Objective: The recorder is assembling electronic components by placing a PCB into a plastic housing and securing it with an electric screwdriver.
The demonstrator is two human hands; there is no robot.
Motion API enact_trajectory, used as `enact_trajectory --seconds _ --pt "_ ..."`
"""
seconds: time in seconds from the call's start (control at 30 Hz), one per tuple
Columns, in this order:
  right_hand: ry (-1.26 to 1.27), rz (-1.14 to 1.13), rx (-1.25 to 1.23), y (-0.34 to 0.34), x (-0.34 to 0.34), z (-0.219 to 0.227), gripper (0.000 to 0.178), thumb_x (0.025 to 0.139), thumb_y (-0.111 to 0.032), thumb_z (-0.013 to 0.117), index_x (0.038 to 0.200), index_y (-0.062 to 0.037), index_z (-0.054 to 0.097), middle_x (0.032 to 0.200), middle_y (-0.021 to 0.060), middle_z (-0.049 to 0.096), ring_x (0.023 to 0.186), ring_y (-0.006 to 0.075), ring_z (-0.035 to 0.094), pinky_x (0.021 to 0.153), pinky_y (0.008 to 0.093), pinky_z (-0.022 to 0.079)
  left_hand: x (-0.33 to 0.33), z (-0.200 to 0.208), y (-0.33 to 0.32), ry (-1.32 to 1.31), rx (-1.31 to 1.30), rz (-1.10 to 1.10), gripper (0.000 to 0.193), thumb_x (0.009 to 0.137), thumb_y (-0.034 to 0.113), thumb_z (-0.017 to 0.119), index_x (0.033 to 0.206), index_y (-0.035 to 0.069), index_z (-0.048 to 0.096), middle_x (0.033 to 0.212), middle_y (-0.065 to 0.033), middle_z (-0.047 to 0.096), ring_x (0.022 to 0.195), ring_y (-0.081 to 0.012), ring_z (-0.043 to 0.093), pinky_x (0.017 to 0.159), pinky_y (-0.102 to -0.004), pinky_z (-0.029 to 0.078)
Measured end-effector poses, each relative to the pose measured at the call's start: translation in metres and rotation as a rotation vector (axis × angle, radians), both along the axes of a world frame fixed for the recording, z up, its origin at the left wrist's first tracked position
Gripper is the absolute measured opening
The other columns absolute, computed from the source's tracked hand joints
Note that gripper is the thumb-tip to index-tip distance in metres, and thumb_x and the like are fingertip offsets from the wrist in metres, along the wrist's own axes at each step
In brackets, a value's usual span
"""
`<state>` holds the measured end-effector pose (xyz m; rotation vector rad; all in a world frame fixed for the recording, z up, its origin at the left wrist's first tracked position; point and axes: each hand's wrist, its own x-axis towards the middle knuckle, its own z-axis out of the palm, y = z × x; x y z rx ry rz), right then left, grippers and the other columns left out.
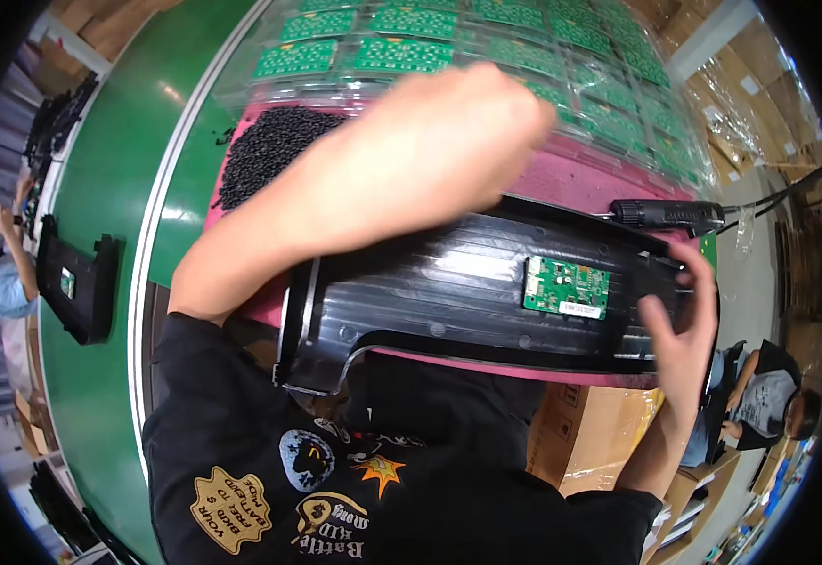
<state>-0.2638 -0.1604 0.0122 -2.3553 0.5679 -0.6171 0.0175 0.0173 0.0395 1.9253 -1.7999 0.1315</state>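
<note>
your left hand (475, 132) all blur at upper centre, your right hand (689, 327) over the right end of that black panel (430, 292) mid-frame, can't tell either grip tbh, green circuit board (568, 286) inside

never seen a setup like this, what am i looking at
No machine here: these are the camera wearer's bare hands. The picture comes from a wide camera on their head, looking down. On a pink mat lies a black casing with a green circuit board in it. Around it are a pile of small black parts, a corded driver and packed green boards. The blurred left hand is near the casing's far edge; whether it holds anything is unclear. The right hand is at the casing's right end, its grip unclear.
</note>
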Motion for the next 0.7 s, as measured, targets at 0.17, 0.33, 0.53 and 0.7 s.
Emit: enact_trajectory --seconds 0.17,0.33,0.53,0.7 --pt "-0.075 -0.321 -0.255 -0.06 -0.009 0.018 0.042 0.096 -0.014 0.059 0.136 -0.0076 0.049 0.113 0.0051 0.052 0.091 0.0137 0.044 0.083 0.0258 0.037 0.03 0.013 0.03 -0.258 0.639 0.473 0.015 0.075 0.008 0.072 0.087 0.0 0.067 0.086 -0.0172 0.07 0.089 -0.036 0.069 0.075 -0.0428 0.057" --pt "0.317 -0.345 -0.266 -0.138 -0.014 0.012 0.045 0.099 -0.028 0.058 0.14 -0.0143 0.047 0.103 0.0147 0.062 0.096 0.0235 0.056 0.088 0.0371 0.044 0.04 -0.008 0.019 -0.389 0.697 0.41 0.02 0.078 0.006 0.059 0.091 0.004 0.073 0.092 -0.0186 0.072 0.088 -0.0315 0.072 0.068 -0.0414 0.058" --pt "0.185 -0.33 0.224 -0.138 0.02 0.005 0.04 0.096 -0.029 0.064 0.131 -0.0122 0.053 0.089 0.003 0.058 0.079 0.0085 0.053 0.069 0.0231 0.044 0.048 -0.014 0.011 -0.293 0.729 0.399 0.018 0.072 -0.005 0.064 0.089 -0.003 0.068 0.098 -0.0244 0.068 0.098 -0.0393 0.067 0.078 -0.0448 0.057" --pt "-0.434 -0.295 0.158 -0.082 0.07 0.03 0.058 0.093 -0.016 0.069 0.136 -0.003 0.033 0.104 0.0111 0.06 0.098 0.017 0.062 0.085 0.0287 0.051 0.059 -0.012 0.003 -0.139 0.893 0.419 0.008 0.066 -0.009 0.062 0.072 -0.006 0.067 0.084 -0.0254 0.068 0.088 -0.0392 0.069 0.069 -0.0453 0.057"
